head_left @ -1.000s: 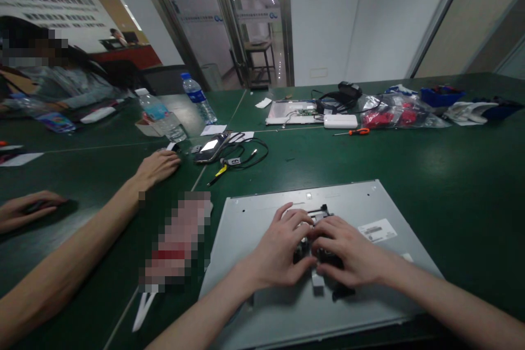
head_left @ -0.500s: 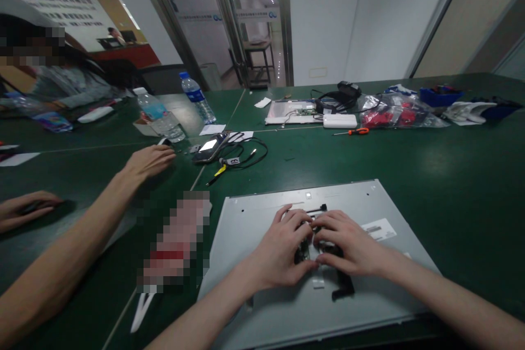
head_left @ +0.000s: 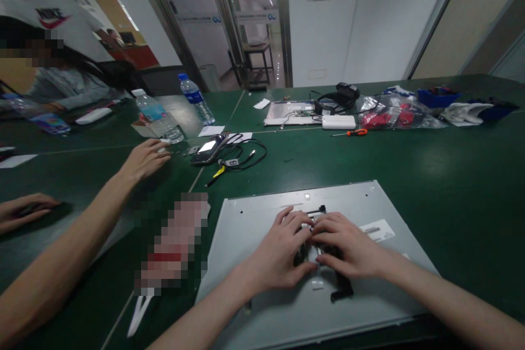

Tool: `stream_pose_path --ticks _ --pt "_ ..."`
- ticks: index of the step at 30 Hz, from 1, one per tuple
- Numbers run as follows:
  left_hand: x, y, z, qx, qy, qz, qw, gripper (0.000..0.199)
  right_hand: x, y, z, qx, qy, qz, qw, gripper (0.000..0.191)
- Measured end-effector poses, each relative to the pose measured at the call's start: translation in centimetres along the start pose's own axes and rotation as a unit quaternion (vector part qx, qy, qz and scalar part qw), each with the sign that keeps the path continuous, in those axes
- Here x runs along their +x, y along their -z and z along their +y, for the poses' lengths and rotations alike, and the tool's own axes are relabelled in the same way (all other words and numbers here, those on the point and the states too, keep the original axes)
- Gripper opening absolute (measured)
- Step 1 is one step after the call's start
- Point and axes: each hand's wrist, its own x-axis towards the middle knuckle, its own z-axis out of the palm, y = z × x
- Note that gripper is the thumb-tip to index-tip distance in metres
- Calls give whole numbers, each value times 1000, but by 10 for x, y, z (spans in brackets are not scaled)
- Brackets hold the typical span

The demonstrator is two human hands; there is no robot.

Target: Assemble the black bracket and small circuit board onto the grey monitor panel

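- Fingers (head_left: 330,226) of both hands curl inward, tips almost meeting at the lower centre of the frame; whether they grip anything, I cannot tell.
- Beneath and between the left hand (head_left: 281,251) and the right hand (head_left: 350,249), partly hidden, sits a small dark component (head_left: 301,257).
- That component lies on a grey metal panel (head_left: 311,317), which fills the lower centre; a black strip (head_left: 342,287) and a small whitish tab (head_left: 317,284) show just below the hands, a white label (head_left: 379,230) to their right.
- Left of the panel lies a pixelated reddish item (head_left: 174,240).
- At centre left, another person's hand (head_left: 144,159) reaches near a water bottle (head_left: 155,112); a phone (head_left: 208,147) and black cable (head_left: 258,159) lie beside.
- Toward the upper right, an orange-handled screwdriver (head_left: 356,132) rests on the green table (head_left: 463,197).
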Motion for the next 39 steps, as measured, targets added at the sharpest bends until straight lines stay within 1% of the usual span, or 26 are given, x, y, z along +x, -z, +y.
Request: stream_pose_path --ticks 4,10,17,25,28,33,39 --pt "0 -2 0 -3 -6 -4 1000 46 0 -1 -1 -6 -5 1 1000 26" --pt "-1 -3 -3 -13 -24 6 1000 42 0 -1 -1 -12 -9 -2 1000 27" --pt "-2 -2 -4 -18 -28 0 999 42 -1 0 -1 -19 1 -15 1000 27" --pt "0 0 1 1 -29 -3 1000 49 -1 -1 -1 -33 1 -16 999 34" --pt "0 -1 0 -5 -32 -4 999 52 -1 -2 0 -28 5 -13 1000 33" --pt "1 0 1 -9 -22 -7 1000 53 -1 -1 1 -11 4 2 1000 30" --pt "0 1 2 -6 -9 -8 1000 51 -1 -3 1 -6 -6 -1 1000 34"
